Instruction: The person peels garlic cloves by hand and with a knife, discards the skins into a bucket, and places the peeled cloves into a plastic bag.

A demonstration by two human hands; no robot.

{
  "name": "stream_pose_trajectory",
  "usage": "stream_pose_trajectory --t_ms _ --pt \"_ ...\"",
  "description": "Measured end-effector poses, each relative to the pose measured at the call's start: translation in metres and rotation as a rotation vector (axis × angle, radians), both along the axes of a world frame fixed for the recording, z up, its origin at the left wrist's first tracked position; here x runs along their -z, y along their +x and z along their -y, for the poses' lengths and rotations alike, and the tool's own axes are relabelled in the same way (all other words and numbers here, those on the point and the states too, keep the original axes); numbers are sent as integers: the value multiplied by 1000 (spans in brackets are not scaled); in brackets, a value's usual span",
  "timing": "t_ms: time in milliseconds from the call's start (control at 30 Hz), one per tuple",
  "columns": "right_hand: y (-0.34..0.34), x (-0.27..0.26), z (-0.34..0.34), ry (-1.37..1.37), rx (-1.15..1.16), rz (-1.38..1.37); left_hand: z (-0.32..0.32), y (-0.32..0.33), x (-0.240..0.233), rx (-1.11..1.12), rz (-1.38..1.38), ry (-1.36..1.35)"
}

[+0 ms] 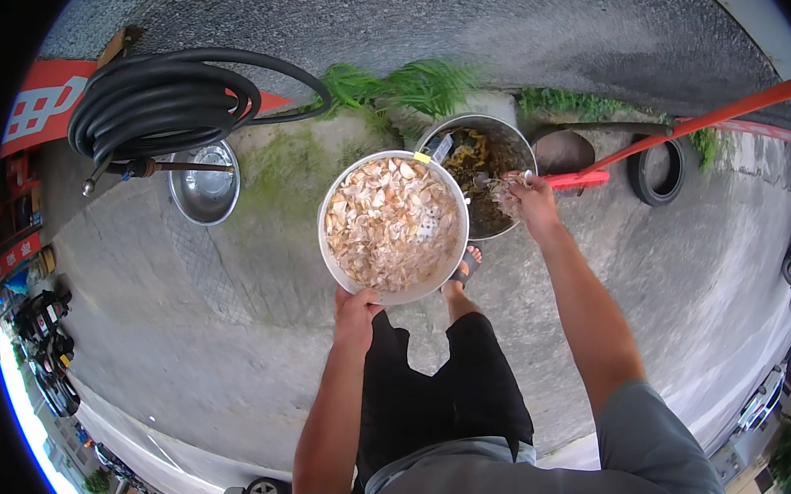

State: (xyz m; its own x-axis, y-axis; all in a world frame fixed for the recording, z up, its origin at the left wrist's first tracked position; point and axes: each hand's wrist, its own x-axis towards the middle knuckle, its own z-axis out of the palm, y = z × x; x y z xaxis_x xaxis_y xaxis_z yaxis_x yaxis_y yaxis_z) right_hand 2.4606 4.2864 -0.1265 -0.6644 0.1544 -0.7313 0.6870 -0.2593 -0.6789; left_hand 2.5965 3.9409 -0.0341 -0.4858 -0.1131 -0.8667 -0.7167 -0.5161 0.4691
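My left hand (357, 314) grips the near rim of a round metal strainer pot (325, 242), with the thumb over the edge. Garlic cloves and papery garlic skins (387, 227) fill it, and a few drain holes show at its right side. In my right hand (535, 201) is a clump of garlic skins (505, 193), held over the right side of a large metal bucket (527, 142). Dark wet scraps and yellowish peelings (475, 153) lie inside the bucket. The strainer pot overlaps the bucket's left part and hides some of it.
At left, a coiled black hose (148, 113) hangs above a steel basin (179, 201). A red-handled broom (638, 148) leans at right, near a tyre (661, 174). My sandalled foot (465, 269) stands beside the bucket. Green plants (424, 84) grow along the wall's foot.
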Motion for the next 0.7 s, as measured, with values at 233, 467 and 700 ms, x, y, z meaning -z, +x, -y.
stream_pose_trajectory --t_ms 233,467,700 --pt "1 106 -23 516 -185 9 -7 -5 8 -26 -48 58" --pt "-5 122 -37 659 -170 -8 -13 -16 13 8 -94 77" --pt "-4 -45 7 597 -289 -322 -13 -1 5 -19 -58 6"
